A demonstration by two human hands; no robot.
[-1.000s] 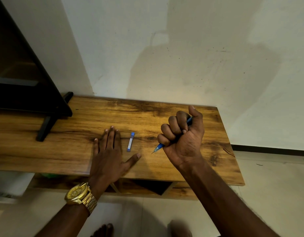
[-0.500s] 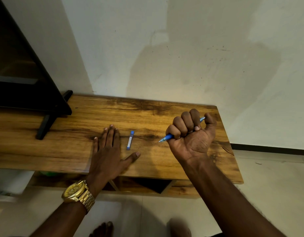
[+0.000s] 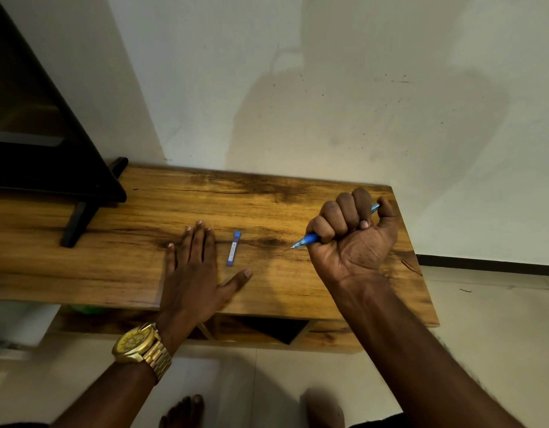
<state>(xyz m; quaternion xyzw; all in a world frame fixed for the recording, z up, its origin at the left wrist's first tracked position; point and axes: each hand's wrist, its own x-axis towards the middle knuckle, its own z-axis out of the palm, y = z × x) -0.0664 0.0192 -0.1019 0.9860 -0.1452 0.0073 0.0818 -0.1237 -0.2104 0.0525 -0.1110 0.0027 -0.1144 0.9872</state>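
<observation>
My right hand is a fist gripping a blue mechanical pencil, its thin tip pointing left just above the wooden tabletop. The pencil's rear end sticks out beside the thumb. My left hand lies flat on the tabletop with straight fingers and the thumb spread to the right. A small blue lead case lies on the wood between the two hands, just right of my left fingers and untouched.
A black TV on a black stand foot fills the table's left end. The white wall stands right behind the table. The table's right edge is close to my right hand. An open shelf sits under the top; tiled floor lies below.
My right hand has turned, swinging the pencil from pointing down-left to a flatter, leftward tip, and shifted slightly right. The left hand and the lead case have stayed put.
</observation>
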